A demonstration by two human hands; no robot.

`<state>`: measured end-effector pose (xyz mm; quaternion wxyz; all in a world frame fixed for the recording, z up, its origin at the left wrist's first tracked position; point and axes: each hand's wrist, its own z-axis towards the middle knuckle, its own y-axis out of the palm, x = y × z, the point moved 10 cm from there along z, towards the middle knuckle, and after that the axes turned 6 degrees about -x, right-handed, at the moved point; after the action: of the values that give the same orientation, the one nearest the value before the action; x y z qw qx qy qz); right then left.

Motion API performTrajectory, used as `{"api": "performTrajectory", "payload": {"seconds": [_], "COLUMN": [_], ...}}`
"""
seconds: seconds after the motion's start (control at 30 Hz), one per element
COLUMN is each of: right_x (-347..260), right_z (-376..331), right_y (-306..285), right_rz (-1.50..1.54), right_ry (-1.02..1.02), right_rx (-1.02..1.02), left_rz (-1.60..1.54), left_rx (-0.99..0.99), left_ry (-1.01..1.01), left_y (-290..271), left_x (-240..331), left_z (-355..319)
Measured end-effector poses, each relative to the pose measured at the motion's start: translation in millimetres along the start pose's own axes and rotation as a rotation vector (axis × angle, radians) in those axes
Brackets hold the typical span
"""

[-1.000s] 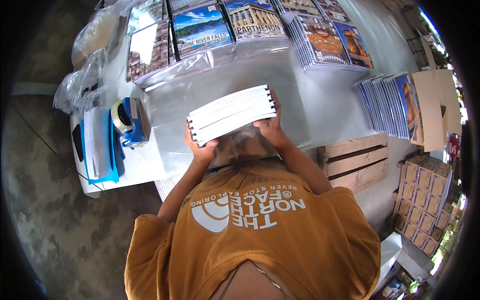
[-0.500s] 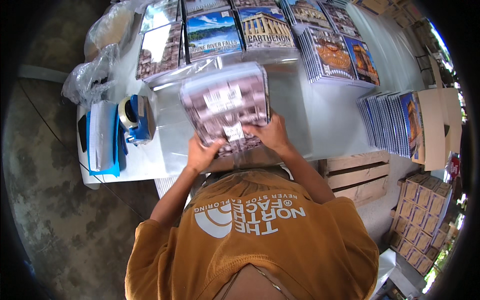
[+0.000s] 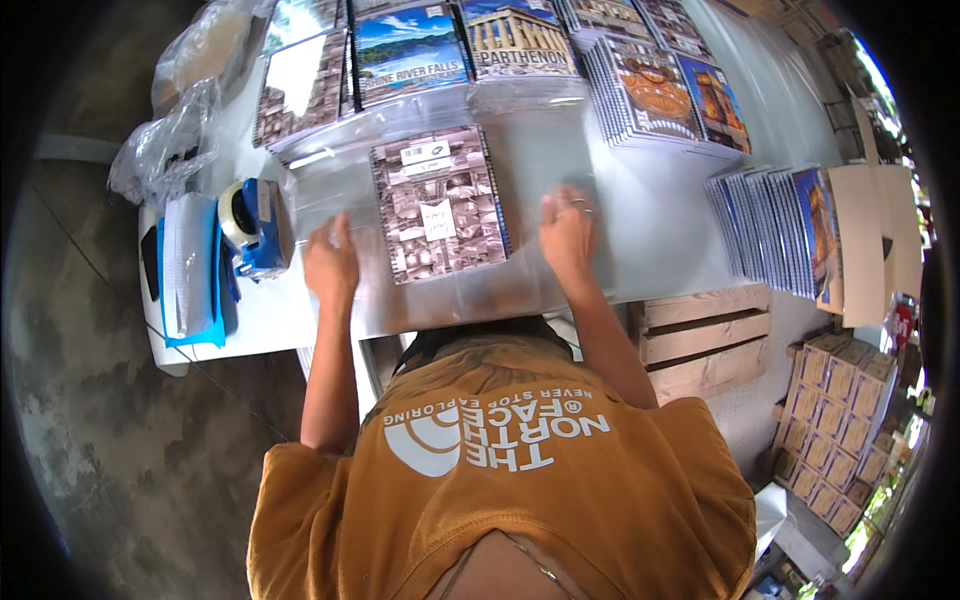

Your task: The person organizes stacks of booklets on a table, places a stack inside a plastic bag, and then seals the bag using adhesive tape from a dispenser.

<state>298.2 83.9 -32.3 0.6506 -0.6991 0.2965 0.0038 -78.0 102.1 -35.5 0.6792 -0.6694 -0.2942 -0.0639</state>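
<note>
Hands lie flat and open on a clear plastic sheet spread over the white worktop, holding nothing. The left hand presses the sheet just left of a spiral-bound notebook with a grey photo cover, fingers stretched away from the body. The right hand rests palm down just right of the notebook, a ring on one finger, not touching the book itself as far as can be seen. The notebook lies face up at the middle of the worktop, on or under the plastic; which of the two I cannot tell.

Near the left hand stands a blue tape dispenser, and beyond it, at the worktop's left end, a blue-edged pad. Crumpled clear bags sit at the far left corner. Along the far edge runs a row of notebook stacks with picture covers, and a fanned stack of notebooks lies well apart to the right. Below the right edge of the worktop is a wooden crate, with small cardboard boxes stacked on the floor beyond it. The person wears an ochre shirt.
</note>
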Motion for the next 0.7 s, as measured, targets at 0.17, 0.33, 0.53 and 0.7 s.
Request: {"api": "performTrajectory", "payload": {"seconds": [0.17, 0.33, 0.53, 0.7], "right_x": [37.5, 45.3, 42.8, 18.4], "right_z": [-7.5, 13.8, 51.7, 55.3], "right_y": [37.7, 30.1, 42.0, 20.3], "right_rz": [-0.08, 0.998, 0.825, 1.178], "right_ry": [-0.231, -0.161, 0.139, -0.087], "right_rx": [0.385, 0.166, -0.422, -0.443], "left_rz": [0.456, -0.619, -0.216, -0.732], "left_rx": [0.324, 0.218, -0.166, -0.646], "left_ry": [0.079, 0.081, 0.132, -0.086], "left_y": [31.7, 14.7, 24.4, 3.2], "left_x": [-13.3, -31.8, -30.0, 7.8], "left_z": [-3.1, 16.7, 55.6, 22.1]}}
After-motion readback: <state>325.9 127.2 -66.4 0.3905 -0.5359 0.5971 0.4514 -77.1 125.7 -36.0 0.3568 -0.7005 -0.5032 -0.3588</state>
